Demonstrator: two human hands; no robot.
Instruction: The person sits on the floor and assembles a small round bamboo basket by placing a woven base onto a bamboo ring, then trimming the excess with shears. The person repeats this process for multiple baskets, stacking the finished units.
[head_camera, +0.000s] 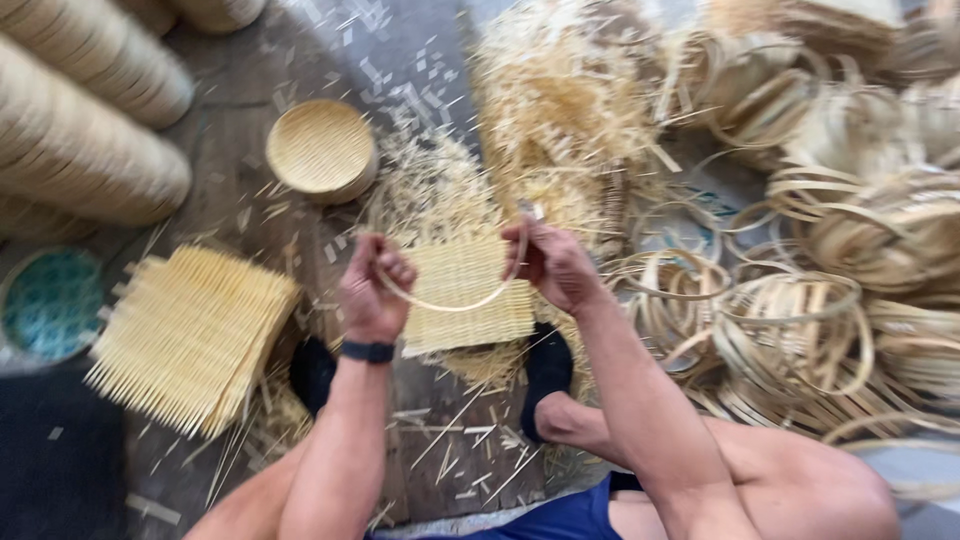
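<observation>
Both fists grip one bamboo hoop (450, 300) — left hand (372, 290); right hand (552, 265).

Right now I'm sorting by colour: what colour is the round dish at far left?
Teal with a pale pattern, round dish, head view.

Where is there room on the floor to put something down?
Barest is the dark floor between the round woven tray and the stacked trays, and the boards between the feet. The right side is crowded with bamboo hoops and shavings.

Two hands (372, 292) (550, 262), one bent strip (450, 303), one round basket (320, 150), one mat stack (190, 335), one teal plate (52, 303)
</observation>
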